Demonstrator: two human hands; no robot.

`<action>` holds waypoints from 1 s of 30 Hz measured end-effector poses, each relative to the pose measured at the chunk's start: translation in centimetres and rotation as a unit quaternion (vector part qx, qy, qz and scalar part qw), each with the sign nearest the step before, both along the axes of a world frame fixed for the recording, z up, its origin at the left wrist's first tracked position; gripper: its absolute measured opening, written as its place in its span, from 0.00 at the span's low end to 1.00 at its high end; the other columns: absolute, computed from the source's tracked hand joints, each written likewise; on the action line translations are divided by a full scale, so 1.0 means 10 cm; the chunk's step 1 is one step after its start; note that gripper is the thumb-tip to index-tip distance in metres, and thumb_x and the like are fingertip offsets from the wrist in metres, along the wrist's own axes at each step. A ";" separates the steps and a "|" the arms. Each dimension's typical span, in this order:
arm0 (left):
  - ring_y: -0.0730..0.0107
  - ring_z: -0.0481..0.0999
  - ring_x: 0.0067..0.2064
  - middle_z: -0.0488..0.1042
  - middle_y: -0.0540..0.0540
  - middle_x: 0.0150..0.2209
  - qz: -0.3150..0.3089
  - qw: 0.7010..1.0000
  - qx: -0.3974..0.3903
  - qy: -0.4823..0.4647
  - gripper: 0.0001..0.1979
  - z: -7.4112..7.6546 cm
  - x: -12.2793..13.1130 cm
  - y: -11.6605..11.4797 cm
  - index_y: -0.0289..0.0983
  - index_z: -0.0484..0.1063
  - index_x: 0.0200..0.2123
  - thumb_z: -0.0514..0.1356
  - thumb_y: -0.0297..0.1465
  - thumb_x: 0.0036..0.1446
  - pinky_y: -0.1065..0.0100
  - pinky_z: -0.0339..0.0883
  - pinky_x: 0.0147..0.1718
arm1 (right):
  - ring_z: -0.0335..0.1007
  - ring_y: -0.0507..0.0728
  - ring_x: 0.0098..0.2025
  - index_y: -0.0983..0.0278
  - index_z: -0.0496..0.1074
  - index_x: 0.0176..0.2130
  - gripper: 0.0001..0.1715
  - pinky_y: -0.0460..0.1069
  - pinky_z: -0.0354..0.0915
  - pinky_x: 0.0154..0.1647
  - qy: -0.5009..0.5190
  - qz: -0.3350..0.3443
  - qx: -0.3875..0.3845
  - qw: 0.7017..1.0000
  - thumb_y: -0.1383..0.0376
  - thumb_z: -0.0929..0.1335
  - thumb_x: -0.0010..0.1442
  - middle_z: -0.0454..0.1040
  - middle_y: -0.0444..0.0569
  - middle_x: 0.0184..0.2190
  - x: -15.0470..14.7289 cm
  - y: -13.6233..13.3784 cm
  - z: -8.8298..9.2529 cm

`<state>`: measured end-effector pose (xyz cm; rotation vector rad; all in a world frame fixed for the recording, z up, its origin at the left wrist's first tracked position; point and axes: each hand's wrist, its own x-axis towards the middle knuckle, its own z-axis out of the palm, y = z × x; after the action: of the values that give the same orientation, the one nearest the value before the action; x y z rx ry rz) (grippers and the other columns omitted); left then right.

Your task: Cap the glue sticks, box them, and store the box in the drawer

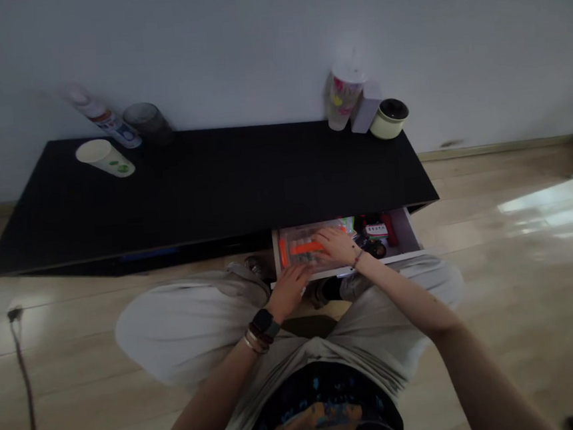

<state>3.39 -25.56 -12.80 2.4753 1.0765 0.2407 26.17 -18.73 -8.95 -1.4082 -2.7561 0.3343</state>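
A clear plastic case with orange latches (293,241) lies in the left part of a pulled-out white drawer (410,253). My right hand (337,245) rests on top of the case near its orange strip, fingers stretched out. At the drawer's front left edge is my left hand (289,290), its fingers extended over the rim toward the case; whether they touch it is hard to tell. Right of the case sit a small white box with dark marks (375,230), a dark round item (376,250) and a red item (391,229).
Above the drawer stretches a black cabinet top (234,186). At its left stand a paper cup (106,158), a spray can (113,126) and a dark tumbler (151,123). A flowered cup (342,99), a pale box (366,107) and a cream jar (388,120) stand right. A cable (24,378) lies left.
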 end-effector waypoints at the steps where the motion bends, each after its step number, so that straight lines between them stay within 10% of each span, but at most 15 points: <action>1: 0.55 0.66 0.64 0.69 0.37 0.62 0.007 1.000 0.016 0.007 0.24 0.03 0.00 0.04 0.38 0.65 0.62 0.56 0.24 0.63 0.50 0.61 0.61 | 0.63 0.64 0.58 0.68 0.66 0.60 0.35 0.58 0.59 0.58 0.012 0.016 0.014 1.000 0.46 0.62 0.67 0.70 0.63 0.55 0.05 -0.02 0.06; 11: 0.51 0.41 0.73 0.47 0.33 0.72 0.015 0.991 0.120 0.062 0.40 0.31 0.02 0.46 0.31 0.46 0.71 0.60 0.30 0.60 0.44 0.39 0.69 | 0.33 0.71 0.74 0.67 0.47 0.72 0.60 0.67 0.36 0.70 -0.041 0.019 0.039 0.998 0.42 0.71 0.55 0.41 0.65 0.73 0.29 -0.03 0.12; 30: 0.61 0.48 0.72 0.55 0.39 0.70 0.014 0.986 0.161 0.032 0.31 0.18 -0.02 1.18 0.35 0.49 0.71 0.43 0.20 0.65 0.49 0.46 0.69 | 0.46 0.63 0.72 0.61 0.57 0.69 0.32 0.62 0.46 0.70 -0.034 -0.079 0.094 0.992 0.68 0.61 0.68 0.54 0.56 0.70 0.20 0.33 -0.15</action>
<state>3.19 -13.80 -11.04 2.7708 1.1792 0.3719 28.21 -15.48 -10.44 -1.6013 -2.6200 0.0203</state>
